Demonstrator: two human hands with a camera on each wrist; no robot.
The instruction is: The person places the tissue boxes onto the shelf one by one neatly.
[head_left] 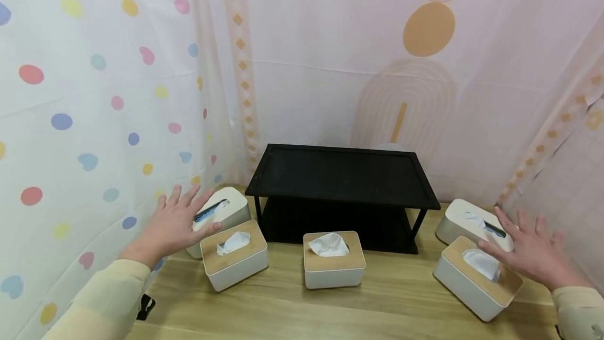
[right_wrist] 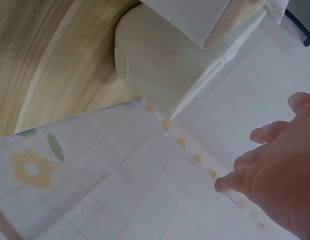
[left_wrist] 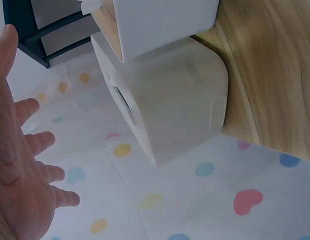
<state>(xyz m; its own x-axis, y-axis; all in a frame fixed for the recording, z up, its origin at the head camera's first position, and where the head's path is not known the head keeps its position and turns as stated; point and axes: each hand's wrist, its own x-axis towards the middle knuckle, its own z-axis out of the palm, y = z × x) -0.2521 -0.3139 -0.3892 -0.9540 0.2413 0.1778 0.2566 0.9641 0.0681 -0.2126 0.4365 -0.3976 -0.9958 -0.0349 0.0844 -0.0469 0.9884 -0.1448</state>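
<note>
My left hand (head_left: 172,227) is held with its fingers spread over an all-white tissue box (head_left: 238,209) at the left. In the left wrist view this hand (left_wrist: 25,165) is apart from the white box (left_wrist: 180,95), nothing in its grasp. In front of that box sits a white tissue box with a wooden lid (head_left: 240,267). On the other side, my right hand (head_left: 542,253) hovers with spread fingers, overlapping another all-white tissue box (head_left: 455,222) and a wooden-lidded one (head_left: 467,288). The right wrist view shows the hand (right_wrist: 280,165) holding nothing. White tissue sticks out of the boxes.
A black two-tier rack (head_left: 340,177) stands at the back of the wooden table (head_left: 283,314). Before it, in the middle, sits one more wooden-lidded tissue box (head_left: 334,278). Patterned curtains (head_left: 302,41) enclose the back and sides. A small black object (head_left: 146,307) is at the left edge.
</note>
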